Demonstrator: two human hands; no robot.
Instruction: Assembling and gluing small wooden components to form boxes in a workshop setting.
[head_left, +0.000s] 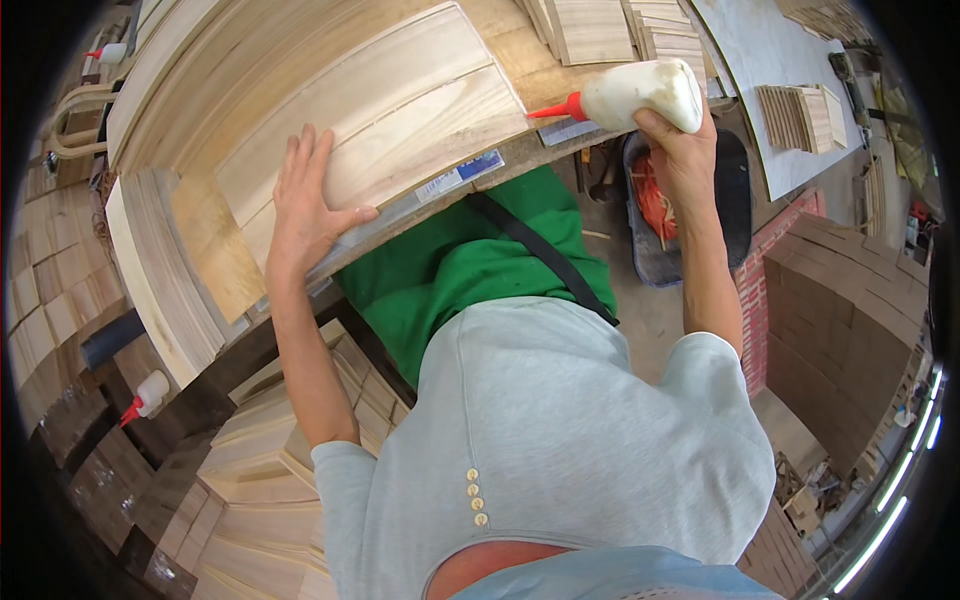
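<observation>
A pale wooden panel (400, 130) with grooves along its length lies on the workbench in front of me. Fingers spread, my left hand (304, 208) rests flat on the panel's near left part, its thumb toward the near edge. My right hand (682, 150) is wrapped round a white glue bottle (645, 94), tipped nearly level. Its red nozzle (558, 108) points left, with the tip at the panel's right end. Thin white lines run along the panel's right end and across its face; I cannot tell whether all of them are glue.
Stacked wooden boards (160, 270) stand at the left, and small wood pieces (592, 30) lie at the bench's far side. Right of me is a black tub (735, 190) with something red inside. Beyond it, a white-topped table (790, 175) bears slats. Another glue bottle (152, 390) is at lower left.
</observation>
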